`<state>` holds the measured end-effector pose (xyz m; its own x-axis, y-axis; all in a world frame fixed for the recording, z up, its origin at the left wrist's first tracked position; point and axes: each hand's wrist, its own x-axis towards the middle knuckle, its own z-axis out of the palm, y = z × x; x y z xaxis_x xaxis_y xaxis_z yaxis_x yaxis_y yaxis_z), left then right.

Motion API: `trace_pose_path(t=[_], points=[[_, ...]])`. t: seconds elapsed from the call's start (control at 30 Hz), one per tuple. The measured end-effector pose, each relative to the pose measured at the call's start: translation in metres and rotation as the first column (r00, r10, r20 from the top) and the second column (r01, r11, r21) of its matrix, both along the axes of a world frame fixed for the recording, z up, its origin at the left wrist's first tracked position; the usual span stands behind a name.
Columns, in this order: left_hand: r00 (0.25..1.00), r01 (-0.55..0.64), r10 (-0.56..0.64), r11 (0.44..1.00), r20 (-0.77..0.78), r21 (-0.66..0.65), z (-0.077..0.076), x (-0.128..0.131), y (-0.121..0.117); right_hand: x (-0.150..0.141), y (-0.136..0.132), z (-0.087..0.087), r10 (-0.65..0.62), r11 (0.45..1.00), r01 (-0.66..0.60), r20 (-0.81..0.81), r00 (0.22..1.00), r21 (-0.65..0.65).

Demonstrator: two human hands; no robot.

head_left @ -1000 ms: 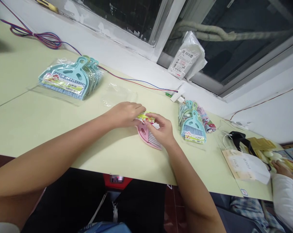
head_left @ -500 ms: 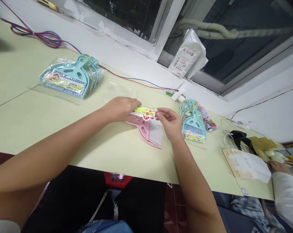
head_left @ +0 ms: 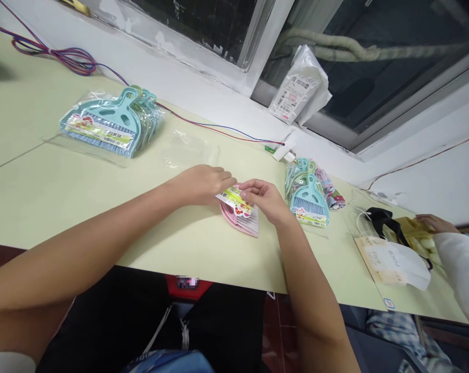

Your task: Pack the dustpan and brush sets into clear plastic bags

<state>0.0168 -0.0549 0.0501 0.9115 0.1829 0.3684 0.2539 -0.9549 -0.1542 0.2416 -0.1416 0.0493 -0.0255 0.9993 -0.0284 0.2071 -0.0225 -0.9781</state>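
Observation:
A printed card label point(head_left: 242, 207), yellow-green and white with red mushroom pictures, is held between my two hands. My left hand point(head_left: 205, 185) is closed on its left end, and my right hand point(head_left: 266, 199) pinches its upper right side. Directly beneath the label lies a pink dustpan point(head_left: 227, 213) with a white-bristled brush point(head_left: 250, 226) on it. The label covers part of both, and my left hand hides the dustpan's handle. Just behind my hands a clear plastic bag point(head_left: 190, 149) lies flat on the table.
Bagged blue dustpan sets point(head_left: 102, 124) stand stacked at left, more bagged sets point(head_left: 309, 199) at right. A paper bag point(head_left: 393, 264) lies farther right, near another person's hand point(head_left: 436, 224). Coiled red-blue cable point(head_left: 69, 59) runs along the wall. A plastic-wrapped packet point(head_left: 296, 88) stands on the sill.
Both hands have lowered the label toward me, onto the dustpan and brush, covering more of them. It now slants down to the right. The other person's hand has moved back over the yellow bag.

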Motion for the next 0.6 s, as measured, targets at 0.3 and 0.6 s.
trace_pose_path(t=[0.3,0.6], points=[[0.934,-0.34,0.352,0.929,0.067,-0.147,0.0,-0.027,0.032,0.044,0.013,-0.005,-0.295,0.944,0.296,0.027,0.955,-0.144],[0.987,-0.156,0.135,0.912,-0.082,-0.379,-0.007,-0.021,0.024,0.035,0.01,-0.009,-0.153,0.928,0.229,0.258,0.954,-0.293]])
